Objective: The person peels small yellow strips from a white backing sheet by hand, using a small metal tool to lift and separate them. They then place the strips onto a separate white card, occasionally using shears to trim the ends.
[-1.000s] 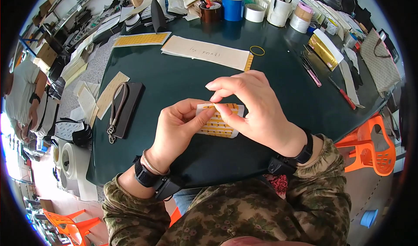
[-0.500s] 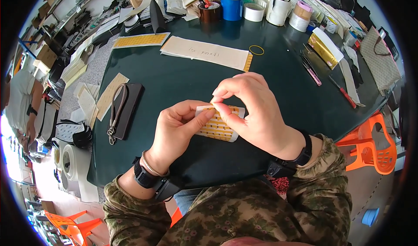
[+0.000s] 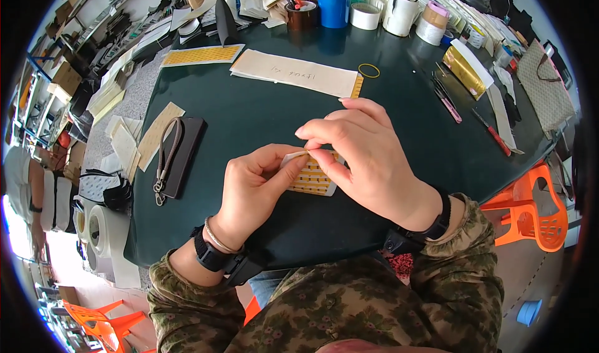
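Note:
A small white sheet with rows of yellow strips (image 3: 314, 181) is held up over the dark green table, near its front edge. My left hand (image 3: 256, 181) pinches the sheet's upper left part between thumb and fingers. At the sheet's top edge, the thumb and index finger of my right hand (image 3: 365, 162) are pressed together, close to the left fingertips. The right hand covers the sheet's right side. Whatever tiny piece lies between the right fingertips is too small to make out.
A dark phone with a wrist strap (image 3: 187, 159) lies to the left. Beyond the hands are a stack of white sheets (image 3: 293, 72), a yellow-patterned strip (image 3: 203, 55) and a rubber band (image 3: 369, 71). Tweezers (image 3: 446, 100) and a red-handled tool (image 3: 491, 131) lie at right.
My right hand has shifted slightly, its fingers reaching a little further left over the sheet. The sheet is tilted somewhat more. At the far left, another person has moved.

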{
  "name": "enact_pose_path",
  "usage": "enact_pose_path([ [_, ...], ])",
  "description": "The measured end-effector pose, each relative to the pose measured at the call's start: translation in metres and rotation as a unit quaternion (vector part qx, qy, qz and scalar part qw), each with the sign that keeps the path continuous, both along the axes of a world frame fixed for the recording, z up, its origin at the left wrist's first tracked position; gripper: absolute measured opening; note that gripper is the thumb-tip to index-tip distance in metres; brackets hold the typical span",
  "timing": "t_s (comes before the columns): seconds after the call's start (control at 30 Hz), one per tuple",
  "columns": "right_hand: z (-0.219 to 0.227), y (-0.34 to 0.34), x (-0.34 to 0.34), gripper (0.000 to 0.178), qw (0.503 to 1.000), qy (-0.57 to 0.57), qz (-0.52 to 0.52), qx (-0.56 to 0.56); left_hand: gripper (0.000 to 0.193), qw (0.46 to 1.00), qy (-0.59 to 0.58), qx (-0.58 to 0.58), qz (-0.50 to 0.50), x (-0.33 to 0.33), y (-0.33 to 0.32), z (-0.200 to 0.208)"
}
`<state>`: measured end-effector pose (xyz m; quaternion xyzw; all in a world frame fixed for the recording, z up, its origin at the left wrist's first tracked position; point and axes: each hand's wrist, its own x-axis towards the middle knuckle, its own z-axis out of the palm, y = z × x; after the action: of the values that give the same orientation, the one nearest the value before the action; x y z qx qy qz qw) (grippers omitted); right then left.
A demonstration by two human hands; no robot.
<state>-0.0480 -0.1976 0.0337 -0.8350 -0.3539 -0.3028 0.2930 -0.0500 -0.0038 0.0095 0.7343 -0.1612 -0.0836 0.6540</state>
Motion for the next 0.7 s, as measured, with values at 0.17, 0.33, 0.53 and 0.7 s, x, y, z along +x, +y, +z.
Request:
enact_pose_path([
  [0.17,-0.002,0.000,0.001,0.033,1.000,-0.015,0.004,0.013,0.018,1.000,-0.018,0.019,0.003,-0.001,0.000,0.000],
  [0.33,0.002,-0.002,0.000,0.033,0.995,0.074,0.008,0.070,0.017,0.999,0.016,-0.047,-0.009,0.000,-0.004,0.004],
  [0.53,-0.003,-0.005,0.003,0.034,0.986,0.112,0.014,0.126,0.017,0.995,0.043,-0.089,-0.014,0.006,-0.001,0.001],
  [0.7,-0.003,-0.008,0.005,0.034,0.966,0.167,0.059,0.186,0.020,0.988,0.049,-0.144,-0.031,0.010,0.003,-0.006],
])
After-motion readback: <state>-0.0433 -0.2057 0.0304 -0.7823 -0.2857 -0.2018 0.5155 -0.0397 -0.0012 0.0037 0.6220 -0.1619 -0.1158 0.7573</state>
